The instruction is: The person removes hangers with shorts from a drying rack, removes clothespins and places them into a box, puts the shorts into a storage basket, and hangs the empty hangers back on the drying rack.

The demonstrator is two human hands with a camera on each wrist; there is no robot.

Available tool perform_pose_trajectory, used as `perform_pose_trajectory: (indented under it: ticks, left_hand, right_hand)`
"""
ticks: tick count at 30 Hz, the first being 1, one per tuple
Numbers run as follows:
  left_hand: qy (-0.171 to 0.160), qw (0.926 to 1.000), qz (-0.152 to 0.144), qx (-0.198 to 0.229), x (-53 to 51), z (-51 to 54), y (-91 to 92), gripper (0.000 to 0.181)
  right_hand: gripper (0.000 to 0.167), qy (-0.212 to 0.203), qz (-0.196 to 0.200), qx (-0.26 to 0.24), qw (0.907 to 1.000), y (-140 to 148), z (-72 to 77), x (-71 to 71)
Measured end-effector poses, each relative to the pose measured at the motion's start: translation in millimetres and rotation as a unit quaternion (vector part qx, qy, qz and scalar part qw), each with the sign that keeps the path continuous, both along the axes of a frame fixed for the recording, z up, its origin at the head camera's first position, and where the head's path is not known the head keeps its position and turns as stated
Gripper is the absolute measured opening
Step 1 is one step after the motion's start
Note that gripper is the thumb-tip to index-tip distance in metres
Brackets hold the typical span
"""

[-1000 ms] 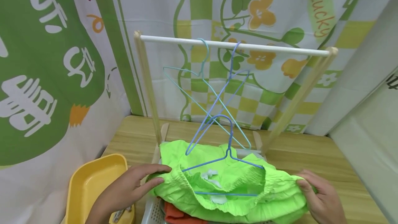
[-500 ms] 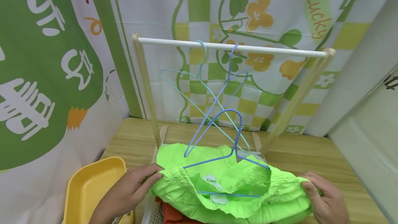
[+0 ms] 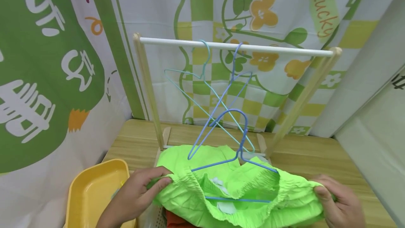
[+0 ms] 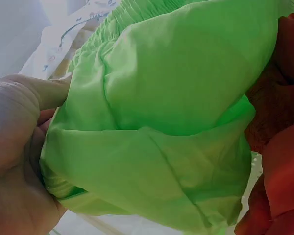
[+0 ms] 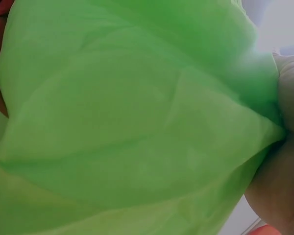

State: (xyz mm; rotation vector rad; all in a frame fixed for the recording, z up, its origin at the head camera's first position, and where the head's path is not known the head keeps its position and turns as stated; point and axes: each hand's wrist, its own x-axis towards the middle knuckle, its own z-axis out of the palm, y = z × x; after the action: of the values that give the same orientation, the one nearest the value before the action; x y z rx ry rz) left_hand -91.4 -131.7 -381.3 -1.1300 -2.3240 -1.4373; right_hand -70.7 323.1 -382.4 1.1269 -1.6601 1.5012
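Note:
A bright green garment with an elastic gathered waistband, which looks like shorts (image 3: 183, 200), is stretched between both hands. My left hand (image 3: 139, 192) pinches its left side between thumb and fingers. At the other end my right hand (image 3: 340, 200) grips the waistband's right side. Inside the waist opening sits a blue hanger (image 3: 218, 164), its hook standing up out of the garment and its lower bar across the opening. White tags (image 3: 226, 207) show inside the waist. In both wrist views green cloth (image 4: 176, 73) (image 5: 112, 112) fills most of the picture.
Behind stands a rack with a white rail (image 3: 269, 48); a teal hanger (image 3: 183, 94) and a purple-blue hanger (image 3: 218, 105) hang from it. A yellow tray (image 3: 91, 182) lies at left. Under the garment are orange-red cloth (image 3: 177, 219) and part of a perforated basket (image 3: 160, 217).
The garment and both hands have shifted slightly to the right. The blue hanger's hook has moved right and tilted a little. Both hands keep hold of the waistband.

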Motion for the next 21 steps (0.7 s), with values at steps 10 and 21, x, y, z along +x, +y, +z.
perform_pose_trajectory:
  ticks: [10,21]
  left_hand:
    - [-0.016,0.9989,-0.043,0.014,-0.9,0.3,10.8,0.028]
    - [-0.015,0.9999,0.003,0.008,5.1,9.4,19.2,0.027]
  right_hand:
    - [0.019,0.012,0.009,0.018,0.9997,-7.2,14.1,-0.6]
    - [0.019,0.009,-0.001,0.033,0.9994,-9.9,15.2,1.6]
